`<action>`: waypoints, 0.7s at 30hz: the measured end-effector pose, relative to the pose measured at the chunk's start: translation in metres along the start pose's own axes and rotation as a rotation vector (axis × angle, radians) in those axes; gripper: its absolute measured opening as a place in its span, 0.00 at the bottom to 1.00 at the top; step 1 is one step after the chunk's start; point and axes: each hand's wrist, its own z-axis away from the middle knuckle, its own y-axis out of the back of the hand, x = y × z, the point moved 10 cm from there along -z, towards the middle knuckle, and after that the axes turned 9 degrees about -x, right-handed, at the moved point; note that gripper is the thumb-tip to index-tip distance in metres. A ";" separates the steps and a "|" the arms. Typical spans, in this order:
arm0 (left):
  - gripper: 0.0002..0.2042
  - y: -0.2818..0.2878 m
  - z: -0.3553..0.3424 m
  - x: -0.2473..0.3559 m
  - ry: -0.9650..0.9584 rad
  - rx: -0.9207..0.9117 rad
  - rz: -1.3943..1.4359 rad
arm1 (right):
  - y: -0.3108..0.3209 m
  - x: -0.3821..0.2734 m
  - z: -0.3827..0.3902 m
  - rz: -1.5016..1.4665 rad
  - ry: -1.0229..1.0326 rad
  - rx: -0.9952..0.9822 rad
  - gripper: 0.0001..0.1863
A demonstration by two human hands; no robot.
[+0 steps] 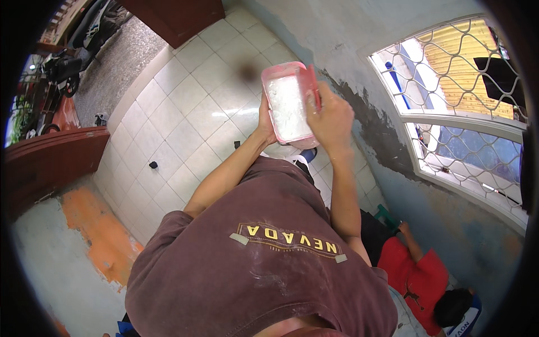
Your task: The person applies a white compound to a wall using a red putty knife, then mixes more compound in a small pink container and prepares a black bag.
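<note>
A pinkish-red rectangular tub with white paste inside is held up in front of my body. My left hand grips its left side, with the fingers hidden beneath. In my right hand is a flat red spreader, its edge against or just beside the tub's right rim; I cannot tell whether they touch. My right fingers are closed around the spreader. White smears show on the tub's walls.
White tiled floor lies below. On the right are a patched grey-blue wall and a window with a wavy wire grille. A person in a red shirt is at lower right near a green stool. Brown doors stand left.
</note>
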 end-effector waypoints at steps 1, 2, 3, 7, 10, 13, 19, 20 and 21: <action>0.34 0.001 0.003 0.001 0.008 0.021 0.008 | -0.003 0.003 0.001 0.065 -0.032 -0.049 0.10; 0.35 -0.004 0.003 0.003 0.016 -0.069 0.027 | -0.004 0.007 0.002 0.133 -0.062 -0.095 0.10; 0.35 -0.002 0.002 0.003 0.025 -0.073 0.040 | -0.007 0.008 0.003 0.199 -0.089 -0.142 0.09; 0.39 0.008 -0.001 0.000 0.052 -0.054 -0.008 | -0.049 0.000 0.014 0.153 -0.081 -0.169 0.11; 0.41 0.011 0.000 0.000 0.050 -0.045 -0.025 | -0.052 -0.018 0.010 0.096 -0.021 -0.120 0.10; 0.40 0.010 0.008 0.007 0.041 -0.053 0.003 | -0.023 -0.017 0.000 0.088 -0.098 -0.026 0.12; 0.41 0.008 0.014 0.017 0.005 -0.020 -0.081 | -0.029 -0.013 0.005 0.044 -0.055 -0.013 0.11; 0.41 0.007 0.017 0.018 0.000 -0.011 -0.103 | -0.036 -0.020 0.007 0.012 -0.035 -0.015 0.11; 0.40 0.004 0.019 0.018 -0.004 -0.001 -0.126 | -0.041 -0.024 0.008 -0.041 -0.035 -0.028 0.11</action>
